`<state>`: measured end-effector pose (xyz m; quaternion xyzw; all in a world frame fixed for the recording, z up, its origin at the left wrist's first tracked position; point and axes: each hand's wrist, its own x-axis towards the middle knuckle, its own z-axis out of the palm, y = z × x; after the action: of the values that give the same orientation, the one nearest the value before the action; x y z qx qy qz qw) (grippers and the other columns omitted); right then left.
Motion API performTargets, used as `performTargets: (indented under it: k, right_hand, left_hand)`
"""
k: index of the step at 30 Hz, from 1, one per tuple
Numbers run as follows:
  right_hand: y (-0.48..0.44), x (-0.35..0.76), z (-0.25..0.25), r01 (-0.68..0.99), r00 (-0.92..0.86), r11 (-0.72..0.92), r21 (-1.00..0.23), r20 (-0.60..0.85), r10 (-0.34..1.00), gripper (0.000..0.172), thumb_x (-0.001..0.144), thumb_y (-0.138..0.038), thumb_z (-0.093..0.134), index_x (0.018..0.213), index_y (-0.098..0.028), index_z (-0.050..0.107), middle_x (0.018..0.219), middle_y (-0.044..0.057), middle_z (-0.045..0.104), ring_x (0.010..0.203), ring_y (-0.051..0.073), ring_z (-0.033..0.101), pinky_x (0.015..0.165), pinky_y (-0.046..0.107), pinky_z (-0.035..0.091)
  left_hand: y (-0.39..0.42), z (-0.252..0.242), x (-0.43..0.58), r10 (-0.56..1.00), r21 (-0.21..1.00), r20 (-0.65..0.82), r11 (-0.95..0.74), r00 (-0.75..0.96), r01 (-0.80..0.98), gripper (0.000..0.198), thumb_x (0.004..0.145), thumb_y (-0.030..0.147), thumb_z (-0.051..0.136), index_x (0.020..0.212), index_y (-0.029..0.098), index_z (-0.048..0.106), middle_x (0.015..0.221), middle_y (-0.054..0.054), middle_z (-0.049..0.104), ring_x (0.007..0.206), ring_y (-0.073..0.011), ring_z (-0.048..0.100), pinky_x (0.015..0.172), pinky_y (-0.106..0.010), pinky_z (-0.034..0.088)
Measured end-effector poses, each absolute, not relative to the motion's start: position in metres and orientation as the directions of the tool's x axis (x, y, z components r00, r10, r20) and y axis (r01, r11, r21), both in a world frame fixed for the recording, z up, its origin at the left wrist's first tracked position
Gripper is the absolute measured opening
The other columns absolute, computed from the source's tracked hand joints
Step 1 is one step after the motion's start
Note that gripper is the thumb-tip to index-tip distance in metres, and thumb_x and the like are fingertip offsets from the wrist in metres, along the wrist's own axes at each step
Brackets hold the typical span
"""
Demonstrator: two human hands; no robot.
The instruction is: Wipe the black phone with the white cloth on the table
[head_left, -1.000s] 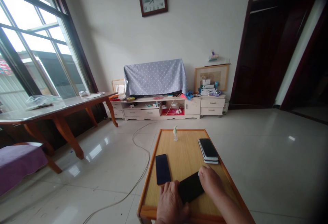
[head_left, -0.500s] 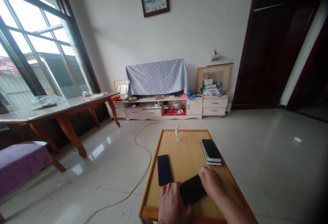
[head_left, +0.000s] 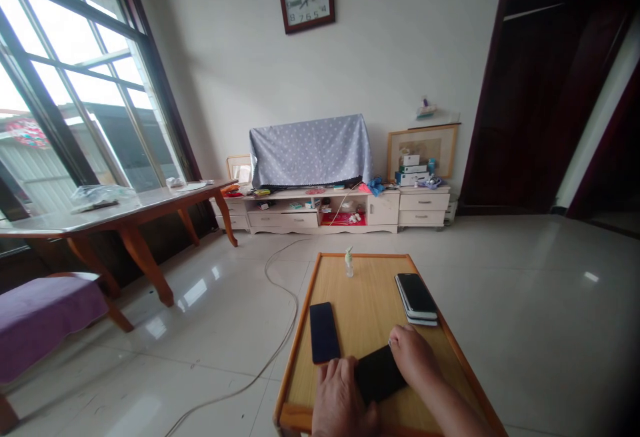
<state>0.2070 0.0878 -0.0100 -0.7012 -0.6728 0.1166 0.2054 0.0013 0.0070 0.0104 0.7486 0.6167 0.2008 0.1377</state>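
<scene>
A dark phone (head_left: 381, 375) lies at a slant on the near part of the small wooden table. My left hand (head_left: 339, 393) grips its left edge, with the thumb by the lower corner. At the phone's upper right corner, my right hand (head_left: 414, 355) is closed, its fingers pressed together. A tiny bit of white shows at those fingers, too small to name. Beyond my left hand lies another phone (head_left: 324, 331), dark blue-black. Several stacked phones (head_left: 417, 295) rest near the right edge, and a small clear pump bottle (head_left: 349, 263) stands at the far end.
The table's raised orange-brown rim (head_left: 293, 350) runs along its sides. A pale cable (head_left: 274, 350) snakes over the tiled floor to its left. Against the wall stands a white cabinet (head_left: 383, 210). A longer table (head_left: 150, 202) is by the window, beside a purple-covered seat (head_left: 45, 323).
The whole view has shifted slightly, so things sit a little farther right. Both hands keep nearly the same place on the phone.
</scene>
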Motion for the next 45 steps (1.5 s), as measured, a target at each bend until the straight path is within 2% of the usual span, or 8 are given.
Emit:
performTargets:
  k: [3,10,18,27,30,35,40,45]
  right_hand:
    - [0.082,0.207,-0.009,0.891,0.036,0.011,-0.454,0.095,0.995,0.017,0.085,-0.012,0.052,0.072,-0.022,0.058,0.081,0.000,0.060,0.065,0.011,0.051,0.059,0.025,0.024]
    - [0.084,0.213,0.002,0.900,0.125,-0.074,-0.429,0.093,0.988,0.023,0.089,-0.012,0.044,0.074,-0.021,0.059,0.082,0.006,0.061,0.069,0.016,0.054,0.060,0.029,0.025]
    - [0.049,0.135,-0.001,0.859,-0.114,0.144,-0.492,0.089,0.989,0.017,0.086,-0.015,0.052,0.075,-0.023,0.062,0.085,-0.001,0.064,0.079,0.011,0.059,0.067,0.023,0.032]
    - [0.076,0.198,0.010,0.896,0.121,-0.062,-0.439,0.106,0.987,0.023,0.092,-0.016,0.043,0.075,-0.020,0.059,0.085,0.006,0.063,0.073,0.016,0.057,0.062,0.027,0.027]
    - [0.059,0.165,0.006,0.888,0.029,0.022,-0.460,0.104,0.994,0.020,0.089,-0.016,0.048,0.075,-0.021,0.060,0.085,0.004,0.065,0.077,0.015,0.060,0.064,0.026,0.030]
    - [0.032,0.123,-0.001,0.803,-0.161,0.197,-0.562,0.114,0.980,0.018,0.090,-0.019,0.050,0.083,-0.026,0.064,0.089,-0.001,0.068,0.078,0.011,0.063,0.067,0.021,0.035]
    - [0.056,0.187,0.006,0.877,0.060,0.000,-0.481,0.108,0.992,0.020,0.088,-0.014,0.048,0.072,-0.022,0.058,0.081,0.002,0.064,0.073,0.014,0.058,0.063,0.025,0.031]
    - [0.064,0.218,0.011,0.895,0.146,-0.081,-0.440,0.117,0.982,0.024,0.090,-0.013,0.042,0.074,-0.021,0.058,0.082,0.005,0.062,0.072,0.016,0.057,0.061,0.027,0.028]
  left_hand:
    - [0.007,0.010,0.001,0.979,0.470,0.134,-0.198,0.152,0.860,0.057,0.060,0.038,0.066,0.114,0.024,0.054,0.112,-0.005,0.061,0.110,-0.0254,0.051,0.102,-0.036,0.030]
    - [0.007,0.011,0.001,0.982,0.460,0.117,-0.187,0.150,0.868,0.058,0.060,0.037,0.066,0.114,0.023,0.054,0.112,-0.006,0.061,0.111,-0.0265,0.050,0.102,-0.037,0.030]
    - [0.004,0.027,0.000,0.976,0.520,0.109,-0.217,0.188,0.826,0.044,0.072,0.043,0.059,0.112,0.025,0.057,0.106,-0.006,0.062,0.105,-0.0265,0.053,0.097,-0.037,0.033]
    - [0.006,0.010,-0.002,0.985,0.440,0.089,-0.174,0.149,0.881,0.066,0.061,0.041,0.068,0.123,0.023,0.052,0.118,-0.007,0.059,0.116,-0.0264,0.048,0.107,-0.037,0.026]
    - [0.007,0.010,-0.003,0.979,0.466,0.087,-0.201,0.182,0.861,0.065,0.064,0.042,0.068,0.124,0.023,0.052,0.117,-0.007,0.060,0.114,-0.0272,0.050,0.103,-0.038,0.029]
    - [0.009,0.006,-0.002,0.977,0.479,0.126,-0.212,0.173,0.852,0.049,0.079,0.039,0.056,0.125,0.024,0.052,0.118,-0.008,0.062,0.110,-0.0257,0.051,0.103,-0.038,0.029]
    - [0.006,0.000,-0.001,0.980,0.441,0.125,-0.196,0.157,0.876,0.071,0.063,0.042,0.067,0.129,0.022,0.049,0.121,-0.008,0.059,0.115,-0.0276,0.048,0.105,-0.037,0.028]
    - [0.004,0.001,-0.001,0.978,0.451,0.152,-0.198,0.144,0.870,0.070,0.063,0.040,0.066,0.128,0.022,0.050,0.121,-0.008,0.059,0.116,-0.0270,0.048,0.106,-0.037,0.027]
